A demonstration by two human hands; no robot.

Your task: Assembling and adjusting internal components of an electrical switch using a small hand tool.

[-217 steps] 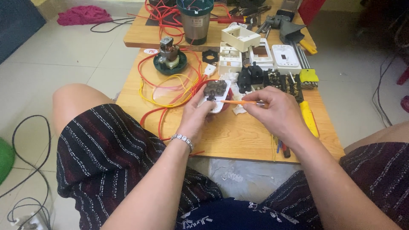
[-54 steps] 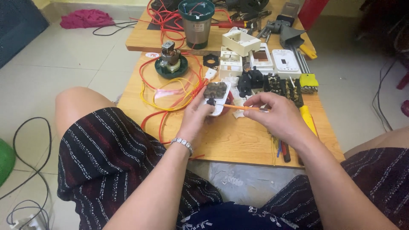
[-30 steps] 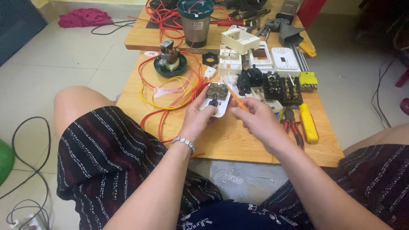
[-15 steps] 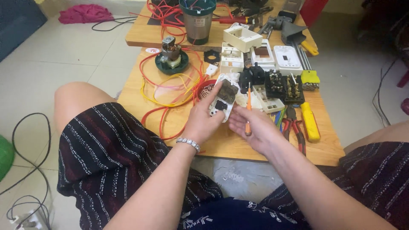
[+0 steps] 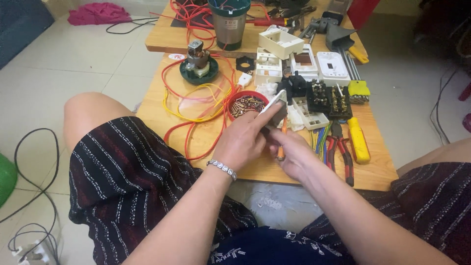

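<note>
My left hand (image 5: pixel 243 142) grips the white switch plate (image 5: pixel 275 102) tilted on edge, exposing its back, while my right hand (image 5: pixel 294 154) clasps the orange-handled screwdriver (image 5: pixel 282 142) beneath it.

Switch plate (image 5: pixel 275 104): white plastic with dark parts on its back, held tilted on edge above the wooden table, near a red dish of screws. Screwdriver (image 5: pixel 282 140): slim, orange-handled, roughly upright, just below the plate.

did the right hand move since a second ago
Yes. The right hand has pulled back toward the body, from up by the black switch blocks to lower on the wooden table, near the red pliers.
</note>
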